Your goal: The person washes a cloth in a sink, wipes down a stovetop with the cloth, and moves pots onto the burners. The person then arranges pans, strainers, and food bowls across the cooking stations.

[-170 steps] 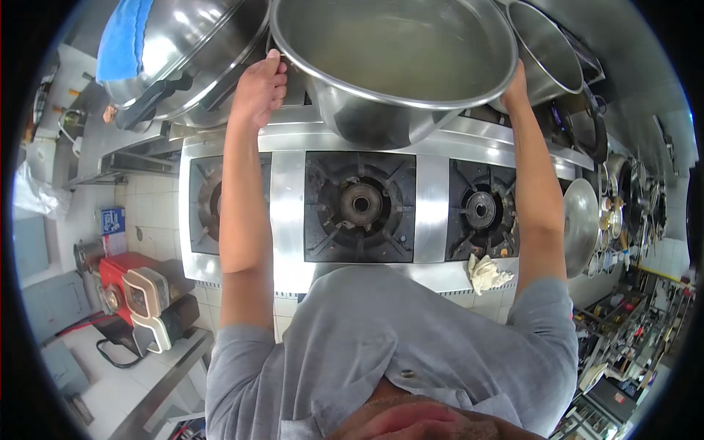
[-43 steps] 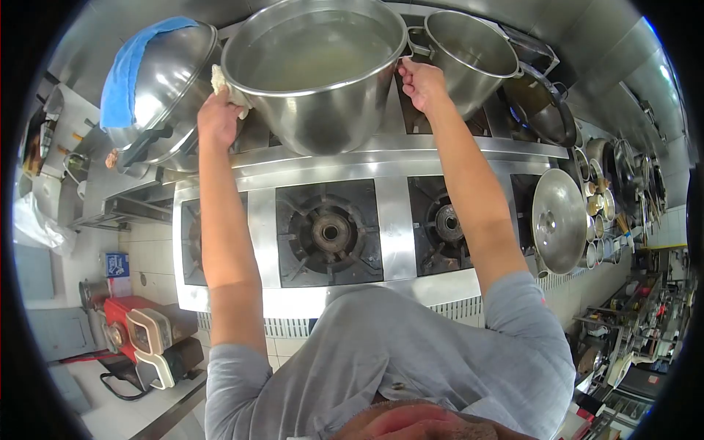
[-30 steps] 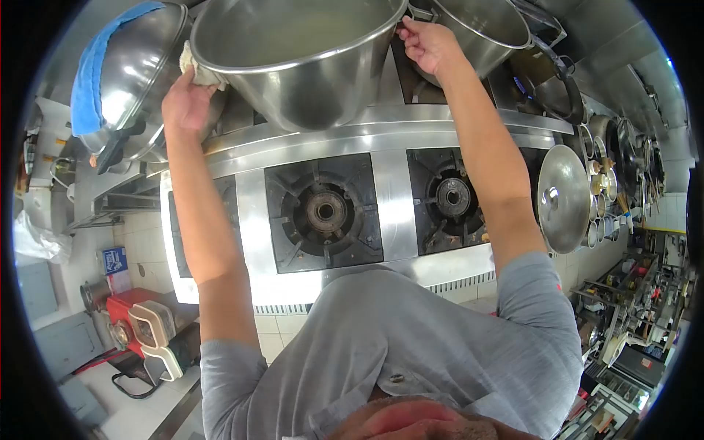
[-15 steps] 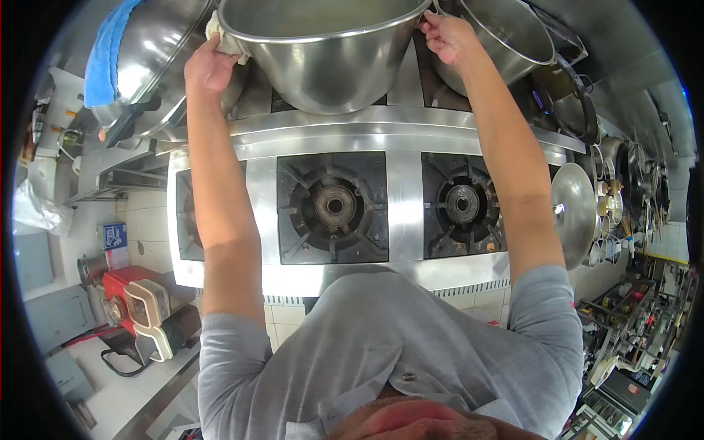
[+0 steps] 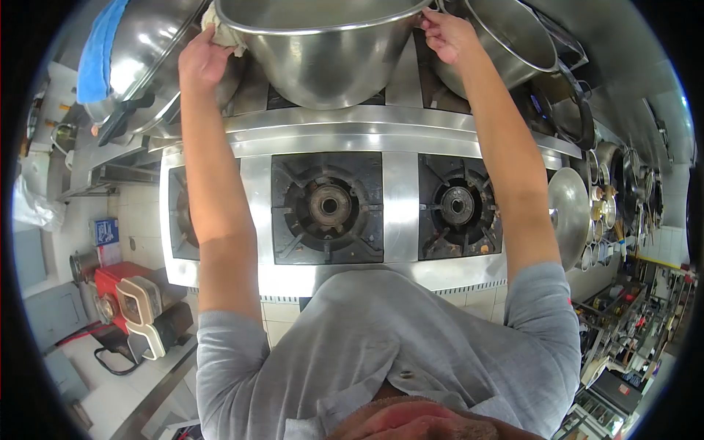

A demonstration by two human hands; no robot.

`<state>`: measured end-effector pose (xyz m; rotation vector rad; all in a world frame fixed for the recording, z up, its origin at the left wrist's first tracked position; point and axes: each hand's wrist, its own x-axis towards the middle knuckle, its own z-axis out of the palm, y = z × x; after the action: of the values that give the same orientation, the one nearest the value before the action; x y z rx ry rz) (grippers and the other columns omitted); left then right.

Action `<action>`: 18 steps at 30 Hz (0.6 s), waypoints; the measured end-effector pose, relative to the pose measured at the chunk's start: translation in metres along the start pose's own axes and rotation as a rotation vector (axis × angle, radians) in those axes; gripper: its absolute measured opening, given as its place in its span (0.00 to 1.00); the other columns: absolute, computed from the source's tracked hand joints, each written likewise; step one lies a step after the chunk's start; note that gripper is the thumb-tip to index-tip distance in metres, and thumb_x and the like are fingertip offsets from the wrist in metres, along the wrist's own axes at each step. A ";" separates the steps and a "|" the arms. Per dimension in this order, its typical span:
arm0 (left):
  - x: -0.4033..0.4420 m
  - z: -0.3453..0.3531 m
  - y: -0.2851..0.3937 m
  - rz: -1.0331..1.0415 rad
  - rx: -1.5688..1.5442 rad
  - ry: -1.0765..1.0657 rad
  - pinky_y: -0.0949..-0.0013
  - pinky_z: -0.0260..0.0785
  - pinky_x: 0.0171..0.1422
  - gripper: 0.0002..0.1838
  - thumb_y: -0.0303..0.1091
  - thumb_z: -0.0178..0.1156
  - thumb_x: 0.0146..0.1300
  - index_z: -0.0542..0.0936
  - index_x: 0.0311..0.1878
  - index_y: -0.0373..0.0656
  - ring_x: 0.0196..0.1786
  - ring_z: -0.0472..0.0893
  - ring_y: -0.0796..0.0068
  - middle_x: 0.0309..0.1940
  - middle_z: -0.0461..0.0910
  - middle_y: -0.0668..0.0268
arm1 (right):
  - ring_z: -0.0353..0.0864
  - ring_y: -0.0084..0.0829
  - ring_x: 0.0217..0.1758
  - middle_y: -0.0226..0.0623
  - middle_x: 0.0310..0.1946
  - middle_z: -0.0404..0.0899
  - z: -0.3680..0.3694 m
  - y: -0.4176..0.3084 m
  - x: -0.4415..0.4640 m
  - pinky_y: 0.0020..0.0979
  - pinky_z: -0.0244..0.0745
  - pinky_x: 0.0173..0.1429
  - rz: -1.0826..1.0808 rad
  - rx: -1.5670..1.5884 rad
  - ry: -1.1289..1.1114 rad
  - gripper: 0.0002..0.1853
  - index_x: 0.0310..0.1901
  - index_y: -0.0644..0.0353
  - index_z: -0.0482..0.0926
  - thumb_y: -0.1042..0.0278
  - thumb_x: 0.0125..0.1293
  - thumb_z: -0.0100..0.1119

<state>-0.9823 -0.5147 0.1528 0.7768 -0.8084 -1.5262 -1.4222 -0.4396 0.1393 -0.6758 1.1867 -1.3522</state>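
Head view: one pot (image 5: 326, 67), one cloth (image 5: 224, 32), two whole burners (image 5: 330, 206).
Left hand (image 5: 202, 61) grips the cloth against the pot's side; right hand (image 5: 448, 38) grips the opposite side.

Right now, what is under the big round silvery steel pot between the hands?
Parts of a black metal stove panel show beside the base of the pot. The pot hides the rest, so what lies directly beneath cannot be seen.
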 end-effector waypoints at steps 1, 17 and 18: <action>-0.005 0.010 -0.001 -0.001 0.003 0.029 0.40 0.56 0.76 0.21 0.31 0.39 0.78 0.63 0.68 0.29 0.70 0.70 0.52 0.68 0.70 0.51 | 0.60 0.14 0.18 0.33 0.27 0.75 0.005 -0.002 -0.002 0.18 0.48 0.16 -0.002 0.025 -0.074 0.08 0.38 0.63 0.76 0.67 0.73 0.58; -0.038 0.008 -0.028 0.125 -0.025 0.103 0.61 0.70 0.59 0.13 0.31 0.50 0.74 0.74 0.57 0.35 0.51 0.80 0.67 0.52 0.80 0.60 | 0.65 0.15 0.19 0.30 0.26 0.76 0.008 0.001 -0.007 0.18 0.52 0.16 -0.011 0.013 0.069 0.08 0.35 0.59 0.76 0.65 0.71 0.61; -0.038 0.007 -0.029 0.124 -0.014 0.111 0.61 0.69 0.59 0.14 0.32 0.50 0.74 0.74 0.57 0.35 0.51 0.80 0.68 0.52 0.80 0.60 | 0.65 0.16 0.19 0.30 0.26 0.76 0.011 0.000 -0.010 0.18 0.52 0.16 -0.021 0.003 0.080 0.08 0.35 0.59 0.76 0.66 0.72 0.60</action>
<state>-1.0000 -0.4743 0.1338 0.7803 -0.7488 -1.3655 -1.4109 -0.4328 0.1453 -0.6389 1.2435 -1.4096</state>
